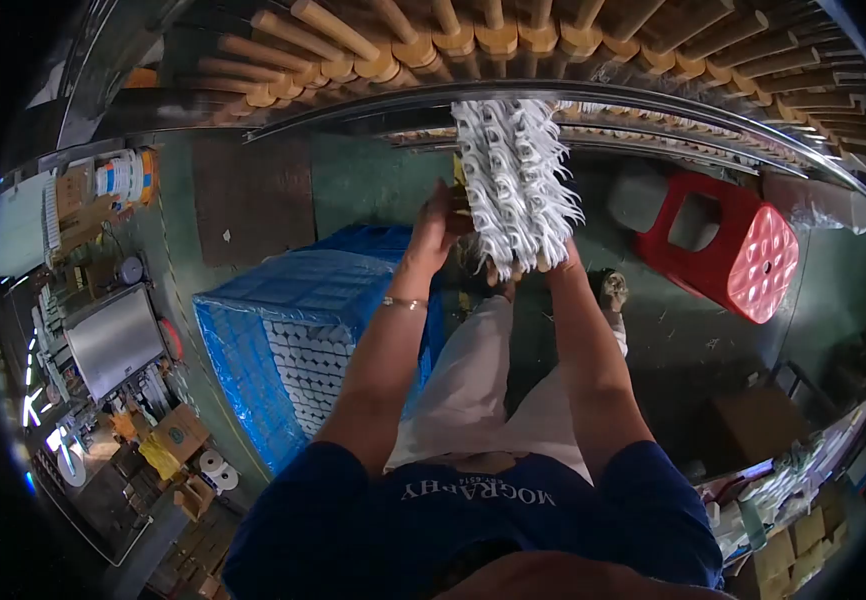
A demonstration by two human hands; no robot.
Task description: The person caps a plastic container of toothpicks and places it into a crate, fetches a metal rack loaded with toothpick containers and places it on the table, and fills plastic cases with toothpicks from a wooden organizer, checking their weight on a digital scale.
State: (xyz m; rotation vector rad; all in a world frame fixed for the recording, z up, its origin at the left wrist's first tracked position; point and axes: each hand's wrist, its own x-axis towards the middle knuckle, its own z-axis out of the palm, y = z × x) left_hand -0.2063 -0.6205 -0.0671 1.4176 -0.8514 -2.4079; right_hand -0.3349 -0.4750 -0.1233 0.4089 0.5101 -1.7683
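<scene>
A thick bundle of white looped cords with frayed ends point(513, 185) is held out in front of me, its far end at the dark metal rail. My right hand point(559, 256) grips the near end from below; its fingertips show under the edge and the rest is hidden. My left hand point(435, 228) is at the bundle's left side, thumb stretched up and fingers reaching toward the cords. Some of those fingers are in shadow, and I cannot tell whether they touch the bundle.
Rows of wooden pegs point(498, 38) line the rack above the metal rail point(353, 118). At my left stands a blue plastic-covered crate point(228, 325) with white pieces stacked in rows. A red stool point(763, 265) lies on its side at right. Boxes point(181, 432) crowd the left side.
</scene>
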